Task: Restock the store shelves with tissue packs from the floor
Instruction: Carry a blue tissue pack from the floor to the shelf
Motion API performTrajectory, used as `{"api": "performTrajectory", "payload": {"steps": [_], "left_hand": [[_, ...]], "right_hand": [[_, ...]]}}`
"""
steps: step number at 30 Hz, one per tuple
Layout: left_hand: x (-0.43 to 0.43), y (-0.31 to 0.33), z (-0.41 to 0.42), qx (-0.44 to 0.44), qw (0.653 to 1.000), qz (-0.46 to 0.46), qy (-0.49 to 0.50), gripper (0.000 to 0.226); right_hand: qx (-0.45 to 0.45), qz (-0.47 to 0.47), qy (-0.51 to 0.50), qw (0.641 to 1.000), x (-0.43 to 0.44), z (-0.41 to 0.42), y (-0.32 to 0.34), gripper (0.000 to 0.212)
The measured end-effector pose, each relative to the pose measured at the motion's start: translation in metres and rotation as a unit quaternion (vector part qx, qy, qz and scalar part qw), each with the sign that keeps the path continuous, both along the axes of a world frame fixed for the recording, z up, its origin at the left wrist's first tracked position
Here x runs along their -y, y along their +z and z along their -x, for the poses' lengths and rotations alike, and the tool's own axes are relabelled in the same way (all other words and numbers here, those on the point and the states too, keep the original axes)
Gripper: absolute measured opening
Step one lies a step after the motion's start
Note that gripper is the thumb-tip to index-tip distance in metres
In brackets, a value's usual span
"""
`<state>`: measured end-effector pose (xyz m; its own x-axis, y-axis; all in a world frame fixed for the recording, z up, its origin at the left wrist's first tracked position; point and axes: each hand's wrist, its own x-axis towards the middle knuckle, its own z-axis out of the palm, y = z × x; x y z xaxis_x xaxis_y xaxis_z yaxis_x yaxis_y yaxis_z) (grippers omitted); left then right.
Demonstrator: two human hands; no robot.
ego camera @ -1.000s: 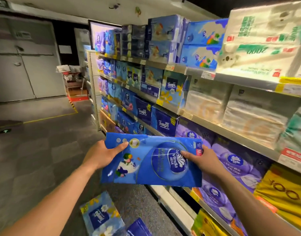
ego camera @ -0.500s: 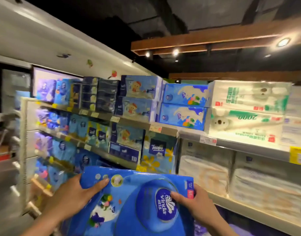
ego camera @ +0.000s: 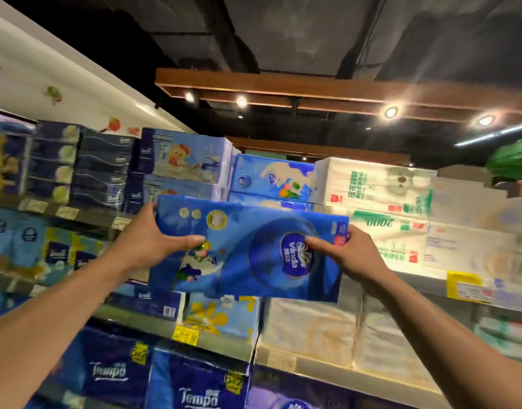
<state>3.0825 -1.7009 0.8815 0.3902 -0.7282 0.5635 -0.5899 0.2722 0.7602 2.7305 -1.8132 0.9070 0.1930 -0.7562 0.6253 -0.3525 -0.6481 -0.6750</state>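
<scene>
A: Pack?
B: Glossy blue plastic tissue pack (ego camera: 248, 249), a flat rectangle, held up before the top shelf (ego camera: 85, 216).
A: Hands?
B: Left hand (ego camera: 144, 240) and right hand (ego camera: 351, 255) pinch its ends, thumbs on the crinkled front, fingers hidden behind.

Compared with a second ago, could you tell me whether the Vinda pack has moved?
Yes, upward: the Vinda pack, earlier far below, now overlaps the light-blue packs on the top shelf.

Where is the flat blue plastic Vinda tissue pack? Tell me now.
The blue Vinda tissue pack is centre frame in the head view, gripped by the left hand and right hand, in front of the stacked light-blue packs.
</scene>
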Motion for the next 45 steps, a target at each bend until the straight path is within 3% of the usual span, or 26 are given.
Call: {"api": "performTrajectory", "payload": {"steps": [5,7,9,16,20,23,26,30,36,38,45], "left_hand": [[0.081,0.041,0.017,-0.019,0.997,0.078,0.016,0.097],[0.122,0.056,0.018,-0.024,0.995,0.098,0.027,0.091],[0.164,0.068,0.016,-0.02,0.994,0.097,0.039,0.083],[0.279,0.05,0.005,0.014,0.99,0.054,0.127,0.062],[0.304,0.044,0.003,0.116,0.961,0.025,0.25,0.085],[0.31,0.037,0.02,0.248,0.911,0.015,0.328,0.08],[0.313,0.039,0.037,0.286,0.907,-0.055,0.305,0.06],[0.323,0.045,0.039,0.254,0.913,-0.191,0.258,0.064],[0.349,0.035,0.034,0.299,0.889,-0.246,0.244,0.057],[0.356,0.035,0.034,0.299,0.888,-0.25,0.245,0.055],[0.345,0.039,0.045,0.313,0.879,-0.253,0.254,0.056]], "right_hand": [[0.024,0.035,-0.014,0.999,0.078,0.002,0.039,0.057],[0.025,0.044,-0.034,0.998,0.113,0.001,0.055,0.05],[-0.004,0.05,-0.064,0.997,0.15,-0.006,0.068,0.042],[-0.104,0.025,-0.141,0.984,0.259,-0.041,0.05,0.068],[-0.139,0.052,-0.146,0.978,0.277,-0.053,0.036,0.084],[-0.241,0.135,-0.204,0.939,0.282,-0.058,0.03,0.082],[-0.329,0.217,-0.246,0.886,0.284,-0.067,0.026,0.066],[-0.397,0.202,-0.206,0.871,0.295,-0.081,0.017,0.089],[-0.432,0.277,-0.274,0.814,0.308,-0.091,-0.001,0.072],[-0.423,0.303,-0.277,0.808,0.31,-0.094,-0.004,0.069],[-0.422,0.276,-0.196,0.841,0.306,-0.092,0.0,0.067]]}}
